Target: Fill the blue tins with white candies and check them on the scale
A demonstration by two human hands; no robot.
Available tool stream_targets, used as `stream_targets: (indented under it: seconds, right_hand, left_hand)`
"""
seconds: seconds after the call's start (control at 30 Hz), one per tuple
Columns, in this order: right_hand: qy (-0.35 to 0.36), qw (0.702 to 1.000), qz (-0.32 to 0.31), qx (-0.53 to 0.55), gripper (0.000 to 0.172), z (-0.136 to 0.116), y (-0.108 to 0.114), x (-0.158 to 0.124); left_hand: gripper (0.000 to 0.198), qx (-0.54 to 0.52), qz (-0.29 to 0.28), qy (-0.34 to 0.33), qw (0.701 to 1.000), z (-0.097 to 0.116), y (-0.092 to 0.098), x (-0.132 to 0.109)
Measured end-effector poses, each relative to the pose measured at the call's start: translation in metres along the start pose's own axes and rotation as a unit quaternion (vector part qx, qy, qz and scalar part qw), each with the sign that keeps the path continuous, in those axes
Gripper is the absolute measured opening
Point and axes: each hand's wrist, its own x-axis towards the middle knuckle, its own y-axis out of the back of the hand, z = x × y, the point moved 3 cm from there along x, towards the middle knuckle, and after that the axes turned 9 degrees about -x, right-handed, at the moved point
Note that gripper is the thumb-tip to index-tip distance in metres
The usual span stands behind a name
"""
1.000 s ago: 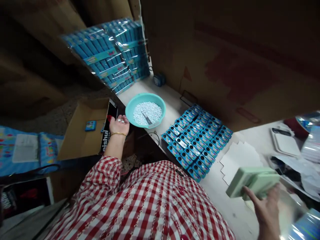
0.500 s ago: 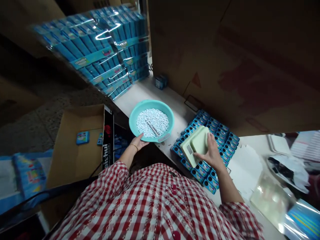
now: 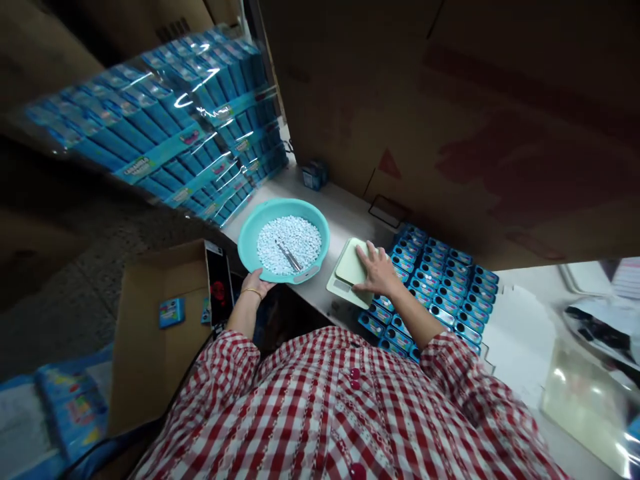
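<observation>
So the right hand [image 3: 379,272] has its fingers and thumb spread apart across the top of a pale green, flat, squarish scale with a little grey display [image 3: 350,263] — they're touching it, but can't tell if they're actually squeezing. The left hand [image 3: 257,285] is at the near-left rim of a round turquoise plastic bowl [image 3: 249,235], thumb up by the edge; the other fingers are mostly hidden, so no telling how tight that grip is. Inside the bowl there's a heap of small white pellets [image 3: 273,240] with a slim metal tool [image 3: 289,256] lying on top. Bowl and scale sit near each other at the front of a white table [image 3: 343,217], scale to the right. Just beyond the scale are packed rows of small blue boxes [image 3: 440,287]. Further out — a clear-wrapped stack of blue packs [image 3: 165,127] at far left, and an open brown cardboard carton [image 3: 145,373] below it.
</observation>
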Motion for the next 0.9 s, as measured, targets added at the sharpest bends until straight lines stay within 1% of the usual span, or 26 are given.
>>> stream_targets:
  seconds: [0.03,0.07,0.1,0.13,0.17,0.2,0.23,0.27,0.3,0.33,0.37,0.4,0.43,0.47,0.53,0.57,0.6,0.63,0.7,0.73,0.77,0.8,0.83,0.87,0.9]
  right_hand:
    - [-0.012,1.0,-0.012,-0.01,0.113,-0.003,-0.005,0.01]
    - [-0.024,0.999,-0.026,-0.017,0.113,-0.006,-0.011,0.02]
    - [-0.034,0.998,-0.04,-0.022,0.113,-0.008,-0.018,0.029]
    - [-0.041,0.997,-0.055,-0.025,0.113,-0.01,-0.026,0.038]
    - [-0.045,0.996,-0.07,-0.027,0.113,-0.012,-0.036,0.045]
    - [-0.046,0.995,-0.083,-0.029,0.114,-0.015,-0.045,0.052]
    - [-0.044,0.994,-0.093,-0.029,0.114,-0.017,-0.055,0.057]
    - [-0.042,0.994,-0.101,-0.029,0.113,-0.02,-0.064,0.061]
    - [-0.041,0.993,-0.108,-0.029,0.113,-0.022,-0.073,0.064]
    - [-0.041,0.992,-0.113,-0.029,0.112,-0.024,-0.082,0.067]
    - [-0.043,0.992,-0.117,-0.027,0.112,-0.025,-0.089,0.068]
    - [-0.045,0.991,-0.121,-0.025,0.112,-0.026,-0.096,0.07]
    - [-0.048,0.991,-0.123,-0.022,0.112,-0.027,-0.101,0.071]
    - [-0.051,0.99,-0.127,-0.017,0.112,-0.027,-0.106,0.072]
    - [-0.058,0.99,-0.132,-0.006,0.11,-0.029,-0.11,0.071]
    - [-0.067,0.989,-0.129,0.0,0.107,-0.029,-0.11,0.068]
    - [-0.081,0.989,-0.122,0.008,0.102,-0.029,-0.108,0.064]
    - [-0.098,0.989,-0.106,0.016,0.096,-0.03,-0.105,0.057]
    - [-0.136,0.988,-0.061,0.031,0.078,-0.032,-0.094,0.037]
    - [-0.154,0.987,-0.04,0.037,0.068,-0.035,-0.089,0.024]
    - [-0.17,0.984,-0.028,0.041,0.059,-0.04,-0.084,0.01]
    - [-0.184,0.982,-0.029,0.045,0.051,-0.046,-0.081,-0.004]
    - [-0.194,0.979,-0.045,0.048,0.045,-0.055,-0.079,-0.017]
    - [-0.198,0.976,-0.072,0.054,0.041,-0.065,-0.08,-0.028]
    - [-0.196,0.973,-0.104,0.061,0.038,-0.077,-0.083,-0.037]
  left_hand:
    - [0.044,0.037,0.004,-0.024,0.999,0.014,-0.001,0.005]
    - [0.043,0.087,0.019,-0.066,0.994,0.03,-0.002,0.01]
    - [0.044,0.141,0.043,-0.124,0.981,0.046,-0.002,0.013]
    - [0.045,0.189,0.065,-0.188,0.962,0.062,-0.004,0.014]
    - [0.045,0.231,0.085,-0.265,0.932,0.076,-0.008,0.014]
    - [0.045,0.267,0.093,-0.344,0.895,0.089,-0.014,0.012]
    - [0.043,0.301,0.076,-0.417,0.854,0.097,-0.024,0.011]
    - [0.039,0.336,0.037,-0.463,0.819,0.1,-0.036,0.01]
    - [0.035,0.384,-0.015,-0.476,0.791,0.098,-0.049,0.012]
    - [0.034,0.442,-0.072,-0.464,0.764,0.092,-0.064,0.016]
    - [0.034,0.502,-0.119,-0.44,0.735,0.082,-0.077,0.021]
    - [0.035,0.557,-0.152,-0.413,0.705,0.071,-0.089,0.026]
    - [0.037,0.606,-0.177,-0.385,0.673,0.058,-0.099,0.03]
    - [0.041,0.65,-0.203,-0.367,0.633,0.045,-0.108,0.034]
    - [0.053,0.716,-0.248,-0.35,0.552,0.02,-0.119,0.037]
    - [0.059,0.739,-0.258,-0.347,0.516,0.009,-0.122,0.038]
    - [0.065,0.759,-0.259,-0.345,0.487,0.0,-0.123,0.038]
    - [0.068,0.775,-0.254,-0.343,0.465,-0.007,-0.123,0.039]
    - [0.064,0.795,-0.247,-0.337,0.44,-0.016,-0.122,0.041]
    - [0.057,0.796,-0.254,-0.333,0.438,-0.018,-0.121,0.043]
    - [0.047,0.786,-0.269,-0.327,0.45,-0.019,-0.121,0.046]
    - [0.037,0.77,-0.287,-0.318,0.473,-0.019,-0.122,0.048]
    - [0.026,0.753,-0.302,-0.309,0.496,-0.017,-0.123,0.051]
    - [0.018,0.73,-0.313,-0.296,0.53,-0.015,-0.124,0.054]
    - [0.012,0.704,-0.318,-0.279,0.571,-0.011,-0.124,0.056]
